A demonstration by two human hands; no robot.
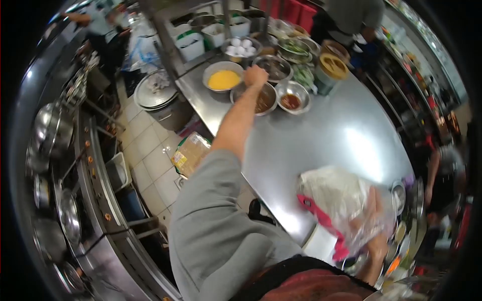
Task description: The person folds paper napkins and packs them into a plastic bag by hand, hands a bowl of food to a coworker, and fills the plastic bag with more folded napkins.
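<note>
My left hand [255, 77] reaches across the steel table, its fingers closed at the rims of two metal bowls. What it grips, if anything, is hidden. One is a bowl of brown sauce [263, 104] under my wrist; the other is a bowl with dark contents [275, 69] just beyond. Beside them stand a bowl of yellow food [224, 80] and a small bowl of red-brown sauce [291, 102]. At the lower right, my right hand [371, 213] shows through the clear film of a plastic bag [334, 193] with a pink edge, and seems to hold it.
A bowl of eggs [241, 48], white tubs [191, 46], greens [303, 75] and a yellow-topped container [332, 67] crowd the table's far end. A large lidded pot [160, 98] and a box [191, 152] stand at its left. Another person [351, 20] stands beyond the table.
</note>
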